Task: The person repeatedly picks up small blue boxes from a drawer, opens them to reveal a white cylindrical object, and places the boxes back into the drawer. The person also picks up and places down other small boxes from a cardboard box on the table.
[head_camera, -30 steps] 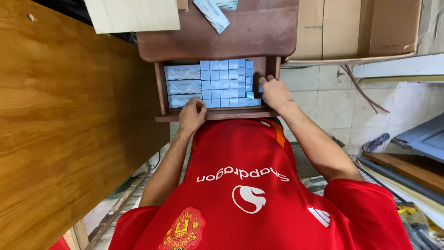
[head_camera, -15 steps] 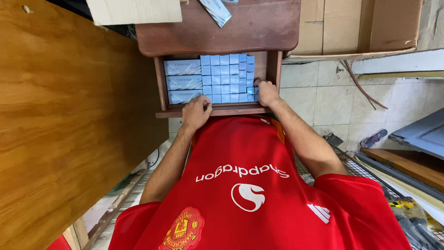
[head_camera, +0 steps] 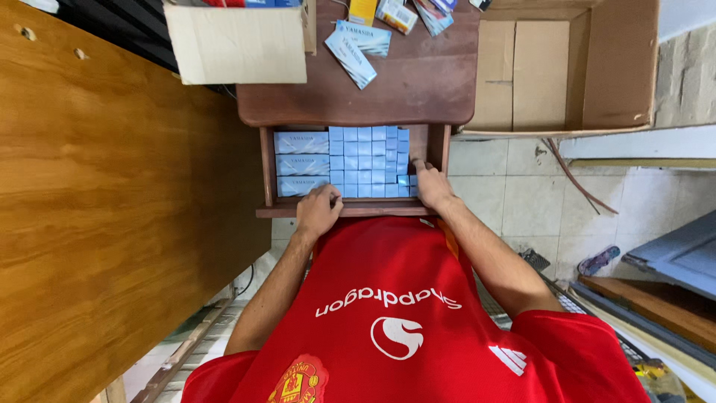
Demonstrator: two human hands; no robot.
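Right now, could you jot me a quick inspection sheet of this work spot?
Surface: dark brown wooden desk, its drawer pulled open.
Job's things: small light-blue boxes packed in rows in the drawer, longer ones at one end.
Clutter: loose packets and a cardboard box on the desk.
Grippers: left hand at the drawer's front edge; right hand on the boxes at the other end.
Cables: thin brown cord on the tiled floor.
Surroundings: wooden panel, open carton.
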